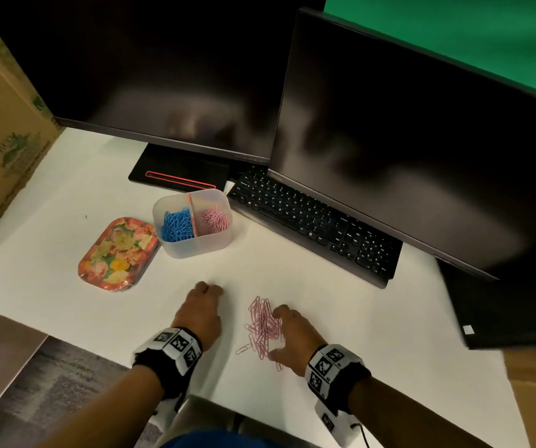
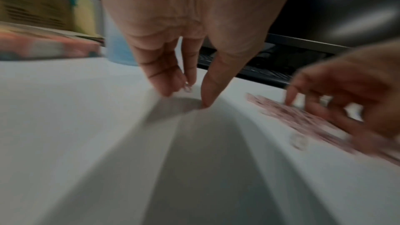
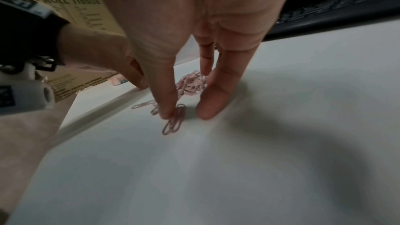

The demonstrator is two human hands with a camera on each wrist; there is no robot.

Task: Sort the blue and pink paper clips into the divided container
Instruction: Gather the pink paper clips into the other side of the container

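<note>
The pink paper clips (image 1: 263, 328) still to be sorted lie in a loose, tangled heap on the white tabletop (image 1: 373, 334), directly under and just left of the right hand (image 1: 295, 334). That hand is spread over the heap's right edge, fingers reaching down onto the clips; in the right wrist view one fingertip (image 3: 167, 114) presses on a stray clip at the near end while the others stand apart on the table, so nothing is clamped yet. The left hand (image 1: 200, 313) rests just left of the heap, fingertips down on the bare surface, loosely bent. The left wrist view is too blurred to tell whether a clip sits under them.

These clips look light, thin and stiff, coated wire that lies flat and slides on the smooth top. Interlocked ones will likely lift in a clump, so pinching a small bunch from the heap's thick middle, or raking it together first, seems easiest.

Beyond the left hand, well forward, stands the translucent divided container (image 1: 195, 247), with blue paper clips (image 1: 178, 224) in its left compartment and pink ones in the right. A floral tin tray (image 1: 118, 253) sits just left of it. A black keyboard (image 1: 315, 224) lies forward of the right hand, beneath two dark monitors (image 1: 405, 156).
</note>
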